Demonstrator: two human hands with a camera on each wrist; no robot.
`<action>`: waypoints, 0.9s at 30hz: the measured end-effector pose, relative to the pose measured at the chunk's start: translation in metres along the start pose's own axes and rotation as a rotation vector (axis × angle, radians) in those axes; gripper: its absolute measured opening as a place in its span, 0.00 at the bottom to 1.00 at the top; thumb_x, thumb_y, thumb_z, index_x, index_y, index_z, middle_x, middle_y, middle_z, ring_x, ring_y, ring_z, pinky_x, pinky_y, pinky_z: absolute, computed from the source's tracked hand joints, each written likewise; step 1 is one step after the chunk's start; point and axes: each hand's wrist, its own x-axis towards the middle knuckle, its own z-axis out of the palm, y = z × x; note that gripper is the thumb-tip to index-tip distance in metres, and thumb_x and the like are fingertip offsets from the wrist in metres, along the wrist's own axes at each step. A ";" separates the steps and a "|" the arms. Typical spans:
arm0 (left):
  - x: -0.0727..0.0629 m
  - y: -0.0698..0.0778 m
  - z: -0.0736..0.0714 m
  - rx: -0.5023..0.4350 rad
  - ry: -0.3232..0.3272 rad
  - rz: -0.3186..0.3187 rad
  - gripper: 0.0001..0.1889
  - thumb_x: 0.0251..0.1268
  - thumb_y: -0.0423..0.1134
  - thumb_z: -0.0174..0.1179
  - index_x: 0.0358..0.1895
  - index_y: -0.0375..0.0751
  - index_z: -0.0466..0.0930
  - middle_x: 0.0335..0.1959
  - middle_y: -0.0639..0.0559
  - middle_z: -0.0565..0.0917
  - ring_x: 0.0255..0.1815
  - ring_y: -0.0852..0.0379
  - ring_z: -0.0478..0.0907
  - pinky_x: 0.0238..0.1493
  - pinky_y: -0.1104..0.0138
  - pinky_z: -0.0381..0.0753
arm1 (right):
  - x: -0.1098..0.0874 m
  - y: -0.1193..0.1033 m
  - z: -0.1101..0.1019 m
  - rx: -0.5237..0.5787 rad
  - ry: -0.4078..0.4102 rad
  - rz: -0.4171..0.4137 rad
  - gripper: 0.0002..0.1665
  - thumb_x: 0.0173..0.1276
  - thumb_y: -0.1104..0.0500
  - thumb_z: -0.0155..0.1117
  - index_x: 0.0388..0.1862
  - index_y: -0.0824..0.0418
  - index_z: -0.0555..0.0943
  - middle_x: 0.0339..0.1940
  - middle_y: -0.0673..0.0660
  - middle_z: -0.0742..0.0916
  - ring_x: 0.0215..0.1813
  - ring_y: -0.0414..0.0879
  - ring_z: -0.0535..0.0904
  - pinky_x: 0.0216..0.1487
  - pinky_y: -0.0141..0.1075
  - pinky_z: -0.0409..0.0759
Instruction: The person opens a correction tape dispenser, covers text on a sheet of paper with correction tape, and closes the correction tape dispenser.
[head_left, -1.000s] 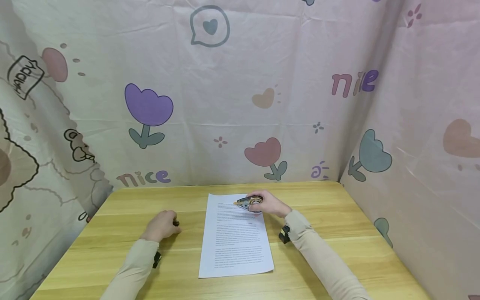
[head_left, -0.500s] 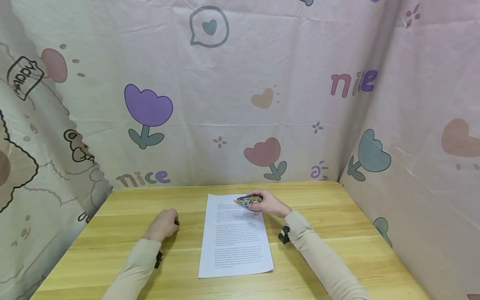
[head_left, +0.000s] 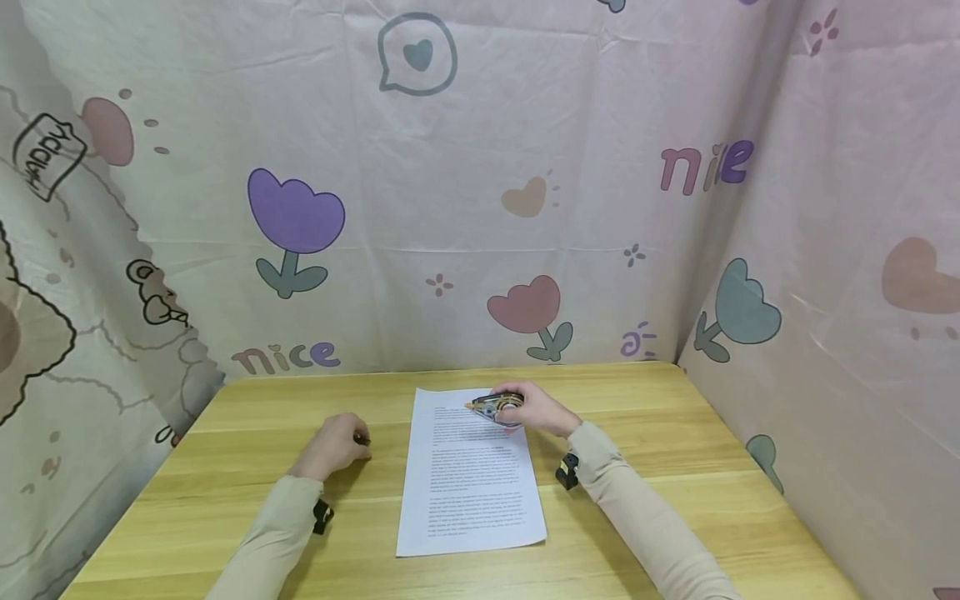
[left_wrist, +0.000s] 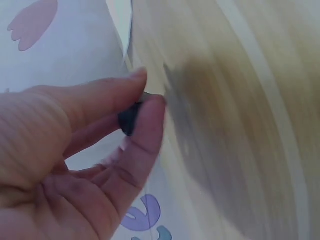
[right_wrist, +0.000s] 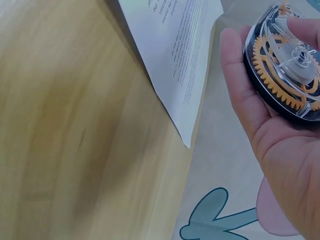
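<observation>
My right hand (head_left: 546, 410) grips a correction tape (head_left: 489, 406) over the upper part of a printed sheet of paper (head_left: 480, 492). Its orange tip points left. Through the clear case of the correction tape (right_wrist: 275, 82), orange gears show in the right wrist view, with fingers beneath and the thumb on top. Left of the sheet, my left hand (head_left: 330, 446) is held over the wood with thumb and index finger pinching a small dark piece (left_wrist: 128, 119). Fingers cover most of that piece, and I cannot tell its kind.
The sheet lies on a light wooden table (head_left: 622, 542), its text lines running across. A patterned cloth (head_left: 435, 167) hangs behind the table and along both sides. Each wrist wears a small black device, such as the left wrist camera (head_left: 322, 517).
My left hand has shifted slightly right and away from me, turning a little, with the small dark piece still pinched. The right hand and correction tape have barely moved.
</observation>
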 end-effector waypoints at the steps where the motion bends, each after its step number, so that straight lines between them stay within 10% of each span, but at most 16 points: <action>1: 0.001 0.001 0.001 -0.019 -0.001 -0.001 0.06 0.51 0.31 0.71 0.32 0.36 0.84 0.31 0.49 0.84 0.33 0.54 0.77 0.40 0.55 0.81 | 0.000 -0.001 0.000 0.001 0.000 -0.001 0.25 0.60 0.68 0.68 0.58 0.66 0.78 0.49 0.67 0.83 0.40 0.46 0.81 0.44 0.54 0.86; 27: 0.022 0.043 0.018 -0.346 0.013 0.109 0.18 0.60 0.28 0.65 0.55 0.31 0.82 0.49 0.39 0.85 0.43 0.53 0.82 0.42 0.64 0.84 | 0.007 -0.009 0.011 -0.033 -0.031 -0.010 0.24 0.63 0.61 0.70 0.59 0.60 0.79 0.50 0.63 0.82 0.40 0.46 0.83 0.39 0.44 0.88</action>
